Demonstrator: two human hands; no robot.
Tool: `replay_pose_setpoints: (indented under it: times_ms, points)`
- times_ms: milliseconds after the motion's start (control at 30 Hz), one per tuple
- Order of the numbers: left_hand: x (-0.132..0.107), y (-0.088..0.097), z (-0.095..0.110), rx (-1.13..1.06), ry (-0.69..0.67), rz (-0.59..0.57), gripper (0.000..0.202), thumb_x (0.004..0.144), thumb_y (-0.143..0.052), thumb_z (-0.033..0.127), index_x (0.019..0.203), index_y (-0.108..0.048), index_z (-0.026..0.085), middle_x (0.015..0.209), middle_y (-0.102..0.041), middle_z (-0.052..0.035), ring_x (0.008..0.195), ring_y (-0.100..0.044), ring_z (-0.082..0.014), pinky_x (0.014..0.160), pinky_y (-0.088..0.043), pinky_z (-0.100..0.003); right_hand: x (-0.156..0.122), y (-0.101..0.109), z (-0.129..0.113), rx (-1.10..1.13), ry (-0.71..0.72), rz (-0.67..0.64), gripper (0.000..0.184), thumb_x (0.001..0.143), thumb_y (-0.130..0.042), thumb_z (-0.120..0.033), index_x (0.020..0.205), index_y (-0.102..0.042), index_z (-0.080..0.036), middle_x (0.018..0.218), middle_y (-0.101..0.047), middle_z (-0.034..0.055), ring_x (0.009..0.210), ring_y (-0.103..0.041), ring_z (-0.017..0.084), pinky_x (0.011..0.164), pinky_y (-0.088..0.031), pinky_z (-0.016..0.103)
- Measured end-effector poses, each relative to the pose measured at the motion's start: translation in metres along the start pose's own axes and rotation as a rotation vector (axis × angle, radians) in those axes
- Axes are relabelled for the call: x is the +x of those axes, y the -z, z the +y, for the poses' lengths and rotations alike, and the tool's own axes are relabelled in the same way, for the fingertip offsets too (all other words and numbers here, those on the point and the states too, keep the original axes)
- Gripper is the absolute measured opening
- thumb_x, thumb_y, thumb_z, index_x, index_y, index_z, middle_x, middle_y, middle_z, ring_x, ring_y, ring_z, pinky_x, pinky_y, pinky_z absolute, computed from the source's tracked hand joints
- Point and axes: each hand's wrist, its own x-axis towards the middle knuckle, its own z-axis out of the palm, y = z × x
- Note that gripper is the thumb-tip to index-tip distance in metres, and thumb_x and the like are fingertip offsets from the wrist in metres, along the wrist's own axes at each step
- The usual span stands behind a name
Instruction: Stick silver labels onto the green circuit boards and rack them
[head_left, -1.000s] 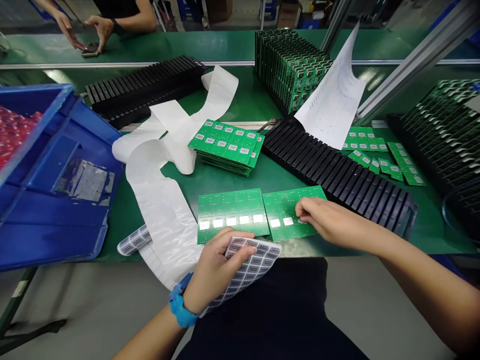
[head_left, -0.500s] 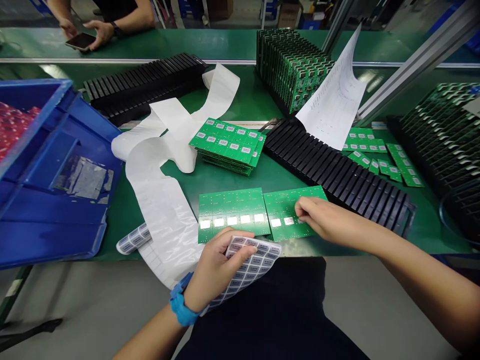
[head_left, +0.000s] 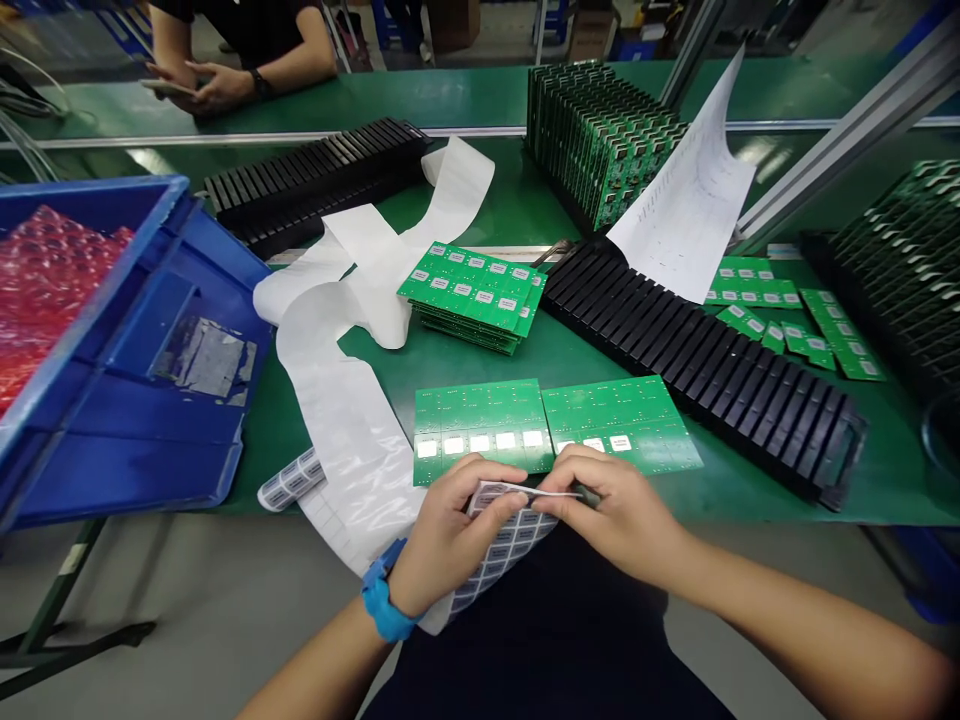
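Label sheet curled in left hand at 6 o'clock, right hand pinching its top edge; green circuit boards lie just beyond at 12 o'clock on the counter, white labels along their near rows.

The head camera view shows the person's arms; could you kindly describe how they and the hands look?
The left hand and right hand are ungloved and the forearms bare. A bright blue wristband sits on the left wrist; the right wrist has none. Dark clothing shows below them.
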Motion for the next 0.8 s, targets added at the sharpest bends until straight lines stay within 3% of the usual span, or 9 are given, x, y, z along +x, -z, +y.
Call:
replay_pose_setpoints:
  times_ms: [167, 233, 333, 367, 467, 533, 633, 767, 800]
  points:
    - [0.000, -0.003, 0.000, 0.046, -0.030, 0.081, 0.011, 0.083, -0.057, 0.021, 0.081, -0.067, 0.019, 0.066, -0.057, 0.0003, 0.061, -0.054, -0.0101, 0.056, -0.041, -0.021, 0.001, 0.002, -0.001, 0.025, -0.070, -0.074, 0.013, 0.083, -0.058, -0.026, 0.074, -0.066, -0.023, 0.067, -0.059, -0.0021, 0.066, -0.054, 0.011, 0.060, -0.042, 0.025]
    - [0.002, -0.003, -0.001, 0.067, 0.003, 0.125, 0.012, 0.081, -0.061, 0.022, 0.072, -0.067, 0.017, 0.063, -0.059, 0.0000, 0.059, -0.054, -0.0102, 0.055, -0.041, -0.020, -0.001, 0.006, -0.001, 0.007, -0.084, -0.119, 0.014, 0.085, -0.054, -0.026, 0.091, -0.066, -0.025, 0.074, -0.062, -0.0017, 0.071, -0.056, 0.012, 0.065, -0.044, 0.026]
    - [0.005, -0.003, -0.001, 0.072, 0.000, 0.130, 0.011, 0.078, -0.065, 0.024, 0.070, -0.068, 0.016, 0.061, -0.061, -0.0002, 0.057, -0.055, -0.0103, 0.053, -0.042, -0.020, -0.004, 0.012, -0.003, 0.005, -0.121, -0.121, 0.033, 0.083, -0.058, -0.027, 0.115, -0.054, -0.025, 0.085, -0.063, -0.0004, 0.079, -0.057, 0.013, 0.072, -0.045, 0.028]
    - [0.005, -0.003, -0.001, 0.075, -0.008, 0.121, 0.010, 0.077, -0.066, 0.024, 0.071, -0.069, 0.016, 0.061, -0.062, -0.0003, 0.057, -0.056, -0.0104, 0.053, -0.042, -0.020, -0.004, 0.014, -0.003, 0.001, -0.119, -0.109, 0.033, 0.081, -0.061, -0.028, 0.113, -0.055, -0.024, 0.086, -0.062, 0.0001, 0.079, -0.056, 0.013, 0.072, -0.045, 0.028]
    - [0.006, -0.001, 0.000, 0.108, -0.012, 0.100, 0.012, 0.076, -0.067, 0.024, 0.067, -0.068, 0.016, 0.059, -0.062, 0.0000, 0.055, -0.055, -0.0102, 0.052, -0.042, -0.019, -0.004, 0.018, -0.003, -0.024, -0.046, -0.081, 0.006, 0.081, -0.060, -0.026, 0.084, -0.061, -0.020, 0.078, -0.056, 0.0003, 0.074, -0.053, 0.012, 0.066, -0.043, 0.027]
    - [0.006, -0.001, 0.002, 0.142, -0.002, 0.098, 0.016, 0.075, -0.067, 0.025, 0.063, -0.066, 0.016, 0.056, -0.059, 0.0007, 0.052, -0.053, -0.0096, 0.050, -0.040, -0.019, -0.004, 0.021, -0.002, -0.027, 0.029, -0.082, 0.009, 0.083, -0.057, -0.023, 0.076, -0.062, -0.020, 0.074, -0.055, -0.0003, 0.073, -0.052, 0.011, 0.065, -0.042, 0.026]
    - [0.006, -0.002, 0.006, 0.160, 0.001, 0.087, 0.018, 0.076, -0.066, 0.025, 0.061, -0.064, 0.016, 0.054, -0.058, 0.0013, 0.051, -0.052, -0.0092, 0.048, -0.040, -0.019, -0.005, 0.027, 0.001, 0.034, 0.092, -0.117, 0.009, 0.084, -0.056, -0.022, 0.078, -0.062, -0.022, 0.075, -0.054, -0.0010, 0.073, -0.051, 0.010, 0.066, -0.042, 0.026]
    - [0.007, -0.004, 0.010, 0.146, -0.050, 0.058, 0.011, 0.078, -0.065, 0.023, 0.068, -0.066, 0.018, 0.059, -0.059, 0.0013, 0.054, -0.054, -0.0090, 0.050, -0.041, -0.018, -0.010, 0.035, 0.004, 0.168, -0.055, -0.149, 0.005, 0.084, -0.056, -0.026, 0.087, -0.053, -0.023, 0.081, -0.053, -0.0017, 0.076, -0.052, 0.011, 0.068, -0.044, 0.027]
    - [0.006, -0.005, 0.010, 0.155, -0.072, 0.067, 0.008, 0.078, -0.065, 0.022, 0.071, -0.067, 0.018, 0.061, -0.060, 0.0013, 0.055, -0.055, -0.0089, 0.050, -0.041, -0.018, -0.012, 0.036, 0.005, 0.190, -0.096, -0.146, 0.012, 0.084, -0.057, -0.026, 0.094, -0.050, -0.025, 0.086, -0.053, -0.0013, 0.079, -0.053, 0.011, 0.071, -0.045, 0.028]
